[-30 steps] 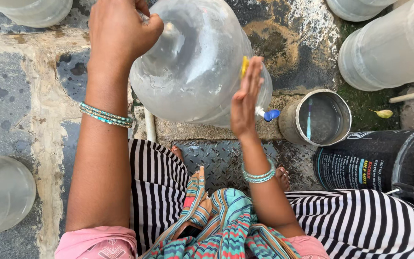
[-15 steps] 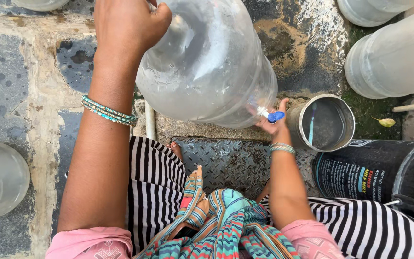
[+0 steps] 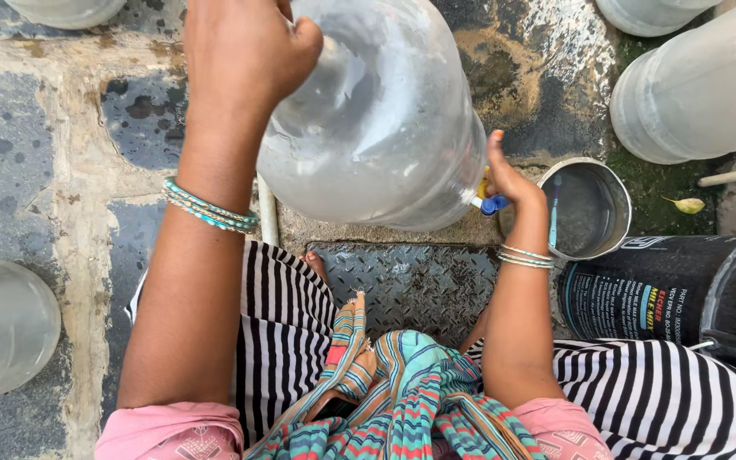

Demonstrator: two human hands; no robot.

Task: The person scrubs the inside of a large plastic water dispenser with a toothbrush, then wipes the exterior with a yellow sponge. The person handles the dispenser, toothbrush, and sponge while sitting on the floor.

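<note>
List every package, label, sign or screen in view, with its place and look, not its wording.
Black bucket: lower right, beside the right hand; round, dark wall bearing a printed label with white, blue and yellow patches.
Large clear jug: centre, gripped by the left hand; no label visible.
No signs or screens.

Stone floor (image 3: 36,170) with containers standing on it.
A steel pot (image 3: 591,210) and black bucket (image 3: 666,298) stand at its right edge; a clear jug (image 3: 2,328) at its left.
</note>
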